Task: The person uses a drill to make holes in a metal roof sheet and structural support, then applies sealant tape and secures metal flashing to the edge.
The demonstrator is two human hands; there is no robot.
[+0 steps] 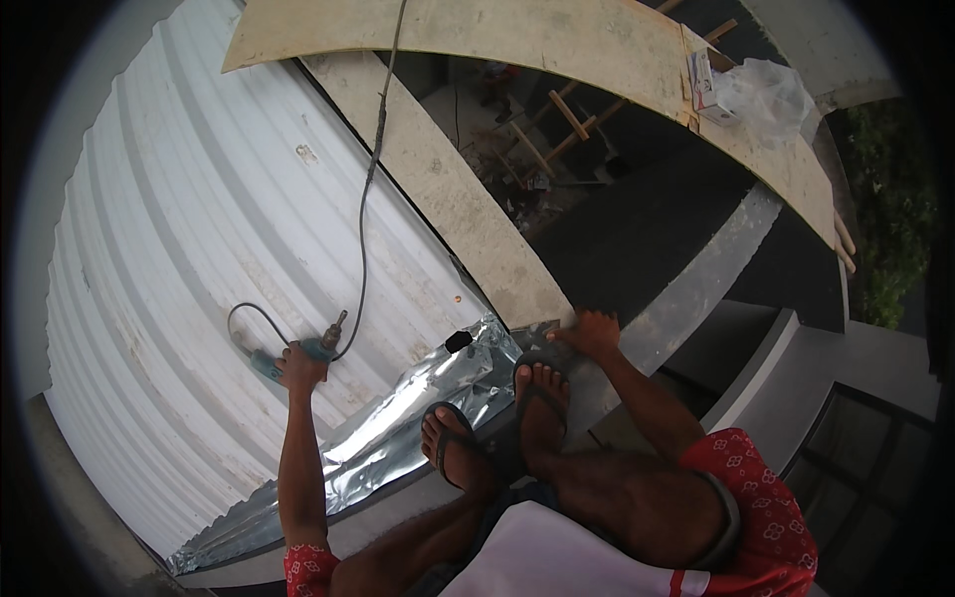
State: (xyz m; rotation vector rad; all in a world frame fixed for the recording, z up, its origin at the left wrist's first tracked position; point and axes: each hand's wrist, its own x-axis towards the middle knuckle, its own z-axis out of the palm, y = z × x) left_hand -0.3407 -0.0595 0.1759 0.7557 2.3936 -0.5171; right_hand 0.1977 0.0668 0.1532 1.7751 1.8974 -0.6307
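Observation:
My left hand (301, 366) is wrapped round a teal power drill (319, 348), which lies over the white ribbed metal roof sheet (209, 259). Its metal chuck points up and away from me. My right hand (594, 334) rests on the end of a concrete beam (463, 204), close to my right foot; the thumb stands apart and the fingers bend over the edge, partly hidden. Silvery foil flashing (398, 410) runs along the roof's near edge, under my left foot. On the foil near the corner is a small black patch (459, 341).
A dark cable (366, 189) crosses the roof to the drill. Beyond the beam, an opening drops to a lower level with wooden framing (572, 117) and debris. A plywood board (557, 35) spans the far side, bearing a small box (707, 88) and a clear plastic bag (771, 98).

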